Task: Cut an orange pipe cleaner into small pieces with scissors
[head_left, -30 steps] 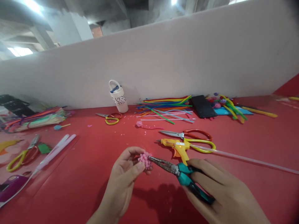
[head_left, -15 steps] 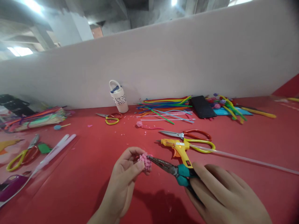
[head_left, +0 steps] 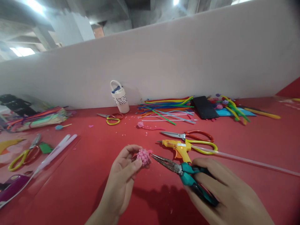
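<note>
Between the thumb and fingers of my left hand [head_left: 123, 178] is a pink bumpy ball-shaped craft flower [head_left: 143, 157], with a small pink strand sticking out on its right side. My right hand [head_left: 225, 190] grips long-nose pliers [head_left: 180, 171] by their teal and black handles. The plier jaws are slightly parted, and their tips sit just right of the flower, apart from it. Behind the pliers lies a yellow glue gun [head_left: 179, 147] with a long clear glue stick [head_left: 253, 163] in its rear. Red-and-yellow-handled scissors [head_left: 174, 134] rest just beyond the gun.
Pipe cleaners [head_left: 168, 109] lie by the wall, beside a black phone [head_left: 205, 107] and colourful craft flowers [head_left: 227, 104]. A white tumbler [head_left: 121, 100] stands near small scissors [head_left: 112, 120]. On the left are more scissors [head_left: 25, 154], a purple tool [head_left: 14, 187] and pink sticks [head_left: 57, 150].
The plier tips have come away from the pink flower, and the jaws and handles have spread a little. My left hand has shifted slightly left with the flower.
</note>
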`<action>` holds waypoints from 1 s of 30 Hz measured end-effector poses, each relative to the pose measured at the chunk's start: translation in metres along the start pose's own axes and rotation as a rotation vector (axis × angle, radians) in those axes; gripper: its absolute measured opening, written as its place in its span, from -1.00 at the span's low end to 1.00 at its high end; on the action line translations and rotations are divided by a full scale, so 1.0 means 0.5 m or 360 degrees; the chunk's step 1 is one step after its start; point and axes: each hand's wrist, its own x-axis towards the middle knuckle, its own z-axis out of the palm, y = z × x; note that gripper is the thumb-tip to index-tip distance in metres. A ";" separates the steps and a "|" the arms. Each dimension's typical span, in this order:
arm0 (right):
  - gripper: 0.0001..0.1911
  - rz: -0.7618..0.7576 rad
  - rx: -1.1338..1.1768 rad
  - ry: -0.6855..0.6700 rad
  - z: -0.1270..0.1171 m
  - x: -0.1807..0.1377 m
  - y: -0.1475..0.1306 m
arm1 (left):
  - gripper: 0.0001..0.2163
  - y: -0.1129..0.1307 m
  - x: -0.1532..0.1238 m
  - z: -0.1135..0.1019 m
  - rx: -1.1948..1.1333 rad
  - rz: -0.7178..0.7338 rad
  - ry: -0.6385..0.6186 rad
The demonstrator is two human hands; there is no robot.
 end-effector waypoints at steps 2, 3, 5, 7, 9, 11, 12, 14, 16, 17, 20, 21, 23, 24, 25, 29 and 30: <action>-0.81 0.0034 0.0049 -0.0033 -0.001 0.002 -0.001 | -0.69 0.000 0.001 0.004 0.0016 0.0007 0.0017; -0.82 0.0041 0.0057 -0.0039 -0.001 0.003 -0.002 | -0.68 -0.001 0.000 0.006 0.0021 0.0005 0.0018; -0.82 0.0043 0.0059 -0.0040 0.001 0.002 -0.003 | -0.68 -0.001 -0.001 0.008 0.0027 -0.0001 0.0018; -0.83 0.0045 0.0066 -0.0041 0.002 0.000 -0.005 | -0.68 -0.001 -0.004 0.008 0.0030 -0.0008 0.0017; -0.83 0.0039 0.0066 -0.0042 0.003 -0.001 -0.006 | -0.71 -0.001 -0.006 0.007 0.0031 -0.0025 0.0004; -0.84 0.0023 0.0060 -0.0043 0.004 -0.002 -0.005 | -0.76 0.000 -0.008 0.005 0.0024 -0.0055 -0.0037; -0.83 0.0013 0.0058 -0.0037 0.004 -0.001 -0.005 | -0.79 0.000 -0.009 0.004 0.0015 -0.0069 -0.0068; -0.83 0.0004 0.0060 -0.0021 0.005 -0.001 -0.004 | -0.83 0.000 -0.009 0.002 -0.0006 -0.0084 -0.0127; -0.81 -0.0004 0.0070 -0.0014 0.007 -0.002 -0.003 | -0.84 -0.001 -0.010 0.000 -0.0019 -0.0078 -0.0166; -0.80 -0.0007 0.0069 -0.0016 0.008 -0.003 -0.003 | -0.84 -0.001 -0.010 0.000 -0.0022 -0.0073 -0.0177; -0.77 -0.0015 -0.0006 -0.0038 0.013 -0.009 -0.001 | -0.85 -0.003 -0.010 0.000 -0.0014 -0.0069 -0.0197; -0.76 -0.0029 -0.0058 -0.0039 0.014 -0.012 0.000 | -0.85 -0.003 -0.010 0.000 -0.0004 -0.0069 -0.0198; -0.75 -0.0100 -0.0186 -0.0059 0.014 -0.020 0.002 | -0.85 -0.003 -0.010 0.000 0.0022 -0.0061 -0.0197; -0.74 -0.0158 -0.0261 -0.0068 0.013 -0.024 0.003 | -0.86 -0.004 -0.011 0.001 0.0034 -0.0052 -0.0196; -0.74 -0.0224 -0.0341 -0.0097 0.011 -0.028 0.004 | -0.86 -0.005 -0.011 0.001 0.0043 -0.0042 -0.0194; -0.81 -0.0365 -0.0642 -0.0240 0.001 -0.036 0.003 | -0.86 -0.009 -0.012 0.001 0.0063 -0.0019 -0.0187; -0.82 -0.0362 -0.0669 -0.0263 0.000 -0.035 0.002 | -0.86 -0.009 -0.012 0.001 0.0064 -0.0018 -0.0184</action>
